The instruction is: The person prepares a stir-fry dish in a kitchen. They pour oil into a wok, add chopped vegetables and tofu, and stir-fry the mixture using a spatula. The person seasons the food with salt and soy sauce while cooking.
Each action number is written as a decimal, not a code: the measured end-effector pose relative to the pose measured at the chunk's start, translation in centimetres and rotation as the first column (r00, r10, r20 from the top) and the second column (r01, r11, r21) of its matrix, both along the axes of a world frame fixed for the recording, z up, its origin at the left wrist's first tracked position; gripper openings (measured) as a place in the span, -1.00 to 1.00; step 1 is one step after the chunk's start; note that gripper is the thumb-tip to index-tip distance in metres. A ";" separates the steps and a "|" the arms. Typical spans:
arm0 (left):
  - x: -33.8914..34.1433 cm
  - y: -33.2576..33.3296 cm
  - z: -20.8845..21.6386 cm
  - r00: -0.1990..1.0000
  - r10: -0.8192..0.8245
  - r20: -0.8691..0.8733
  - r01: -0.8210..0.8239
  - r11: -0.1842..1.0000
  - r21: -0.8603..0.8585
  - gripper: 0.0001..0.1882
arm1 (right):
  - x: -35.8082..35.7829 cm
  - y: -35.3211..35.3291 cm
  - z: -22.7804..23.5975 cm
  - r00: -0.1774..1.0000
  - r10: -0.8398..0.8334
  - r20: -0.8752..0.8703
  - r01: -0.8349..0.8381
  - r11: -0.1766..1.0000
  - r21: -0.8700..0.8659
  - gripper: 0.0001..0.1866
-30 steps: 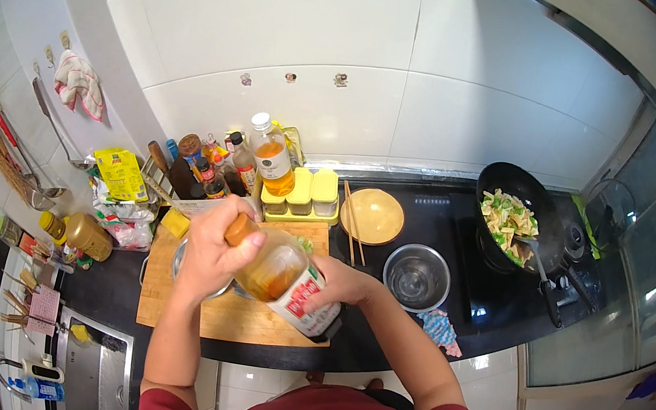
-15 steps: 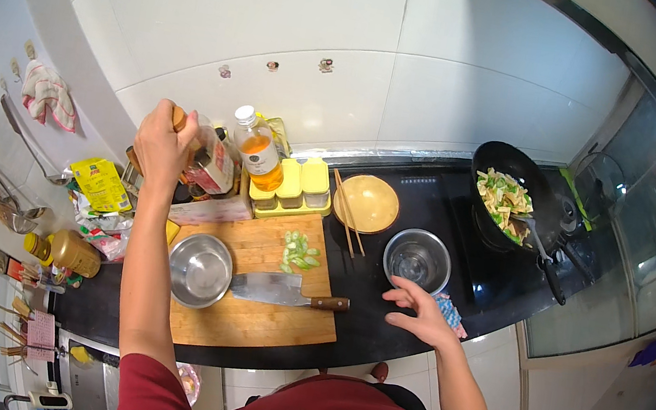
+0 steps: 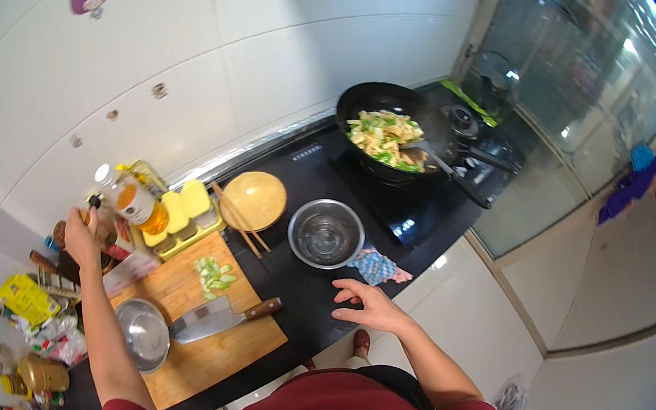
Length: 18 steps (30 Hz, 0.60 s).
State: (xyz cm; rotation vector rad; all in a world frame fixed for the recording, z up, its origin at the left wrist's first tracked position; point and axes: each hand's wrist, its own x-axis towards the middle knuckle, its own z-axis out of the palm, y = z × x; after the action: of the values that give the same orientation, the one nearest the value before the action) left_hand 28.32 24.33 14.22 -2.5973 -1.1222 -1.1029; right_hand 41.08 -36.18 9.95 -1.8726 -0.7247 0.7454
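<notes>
My left hand (image 3: 82,245) reaches into the cluster of seasoning bottles at the back left. Its fingers are closed at a dark-capped bottle (image 3: 95,202), whose body is mostly hidden. Beside it leans a clear bottle of orange oil (image 3: 143,207), next to a yellow-lidded seasoning box (image 3: 195,199). My right hand (image 3: 372,307) hovers open and empty near the counter edge, fingers loosely bent. Close by are a steel bowl (image 3: 326,234) and a blue and pink cloth (image 3: 376,266). A black wok (image 3: 352,100) on the stove holds sliced food with green pieces (image 3: 385,135) and a spatula (image 3: 455,175).
A cutting board (image 3: 231,344) bears a cleaver (image 3: 213,319), cut scallions (image 3: 213,276) and another steel bowl (image 3: 142,336). Chopsticks (image 3: 245,222) rest across a yellow bowl (image 3: 257,199). Packets (image 3: 28,298) and jars crowd the left. A glass door (image 3: 553,175) stands at the right.
My view has turned toward the stove, so everything appears shifted and tilted. My left hand has left a brown-orange lid and is now at the dark-capped bottle. My right hand stays open.
</notes>
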 end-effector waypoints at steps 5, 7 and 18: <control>-0.3 -0.5 -2.7 0.985 0.141 -0.101 -0.158 0.972 -0.176 -0.48 | 1.1 -4.3 -4.1 0.993 -0.058 0.107 0.075 0.983 -0.166 -0.36; -0.1 -1.8 -1.3 0.973 0.171 -0.152 -0.198 0.961 -0.191 -0.38 | 2.5 -5.7 -5.6 0.959 -0.078 0.273 0.137 0.970 -0.203 -0.34; -0.5 -28.7 -4.2 0.898 -0.380 0.223 0.413 0.902 -0.124 -0.64 | 5.7 -5.1 -17.2 0.796 -0.028 0.604 0.332 0.856 -0.397 -0.62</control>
State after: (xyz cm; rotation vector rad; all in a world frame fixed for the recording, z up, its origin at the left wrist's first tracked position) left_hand 27.84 -4.41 10.02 -2.9994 -0.7535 -1.4231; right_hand 46.83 -41.26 -7.20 -2.6561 -0.7463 0.2065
